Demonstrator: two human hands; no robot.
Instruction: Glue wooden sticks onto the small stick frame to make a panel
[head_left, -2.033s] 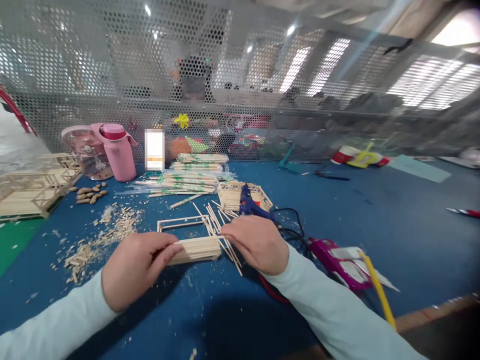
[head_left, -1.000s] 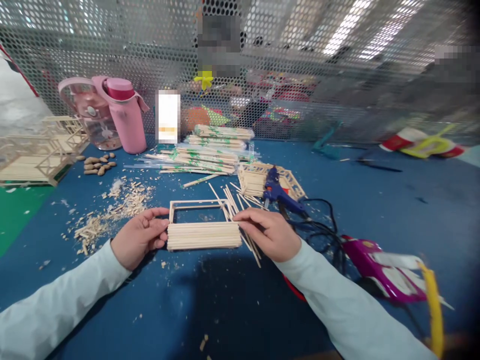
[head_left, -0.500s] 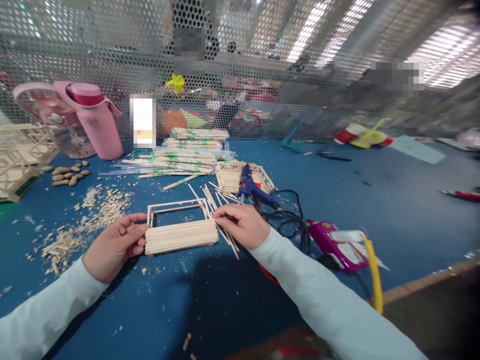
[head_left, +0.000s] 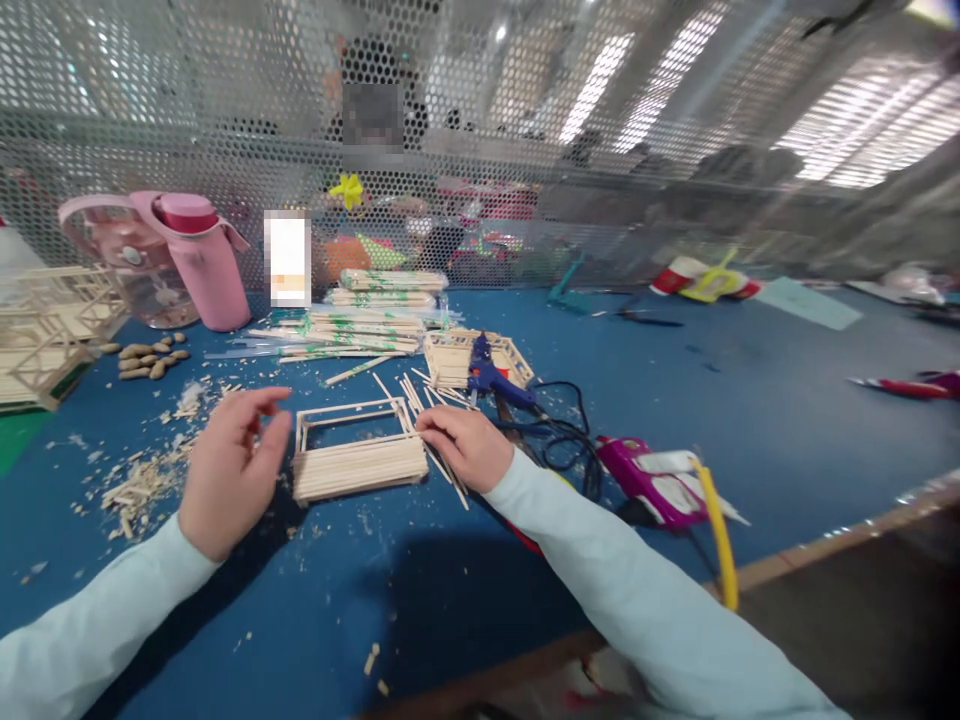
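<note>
A small box-like frame of thin wooden sticks [head_left: 360, 470] rests on the blue table, its near side covered with a row of sticks. My right hand [head_left: 469, 447] pinches the right end of a wooden stick [head_left: 375, 441] lying along the upper edge of that row. Just left of the frame, my left hand [head_left: 234, 475] is raised with thumb and fingers apart, holding nothing. Loose sticks [head_left: 452, 484] lie beside and partly under my right hand. Behind it, a blue glue gun [head_left: 499, 382] leans on a small stick tray [head_left: 444, 365].
Packs of sticks [head_left: 367, 325] are piled behind the frame. Wood scraps [head_left: 139, 490], peanuts [head_left: 142, 360] and a pink bottle [head_left: 206, 265] are at the left, near more stick structures [head_left: 37, 365]. Black cables [head_left: 566, 440] and a magenta-and-white object [head_left: 656, 485] lie at the right.
My left hand has let go of the frame's left end and opened, lifting slightly away. My right hand still pinches at the right end. The view has shifted slightly.
</note>
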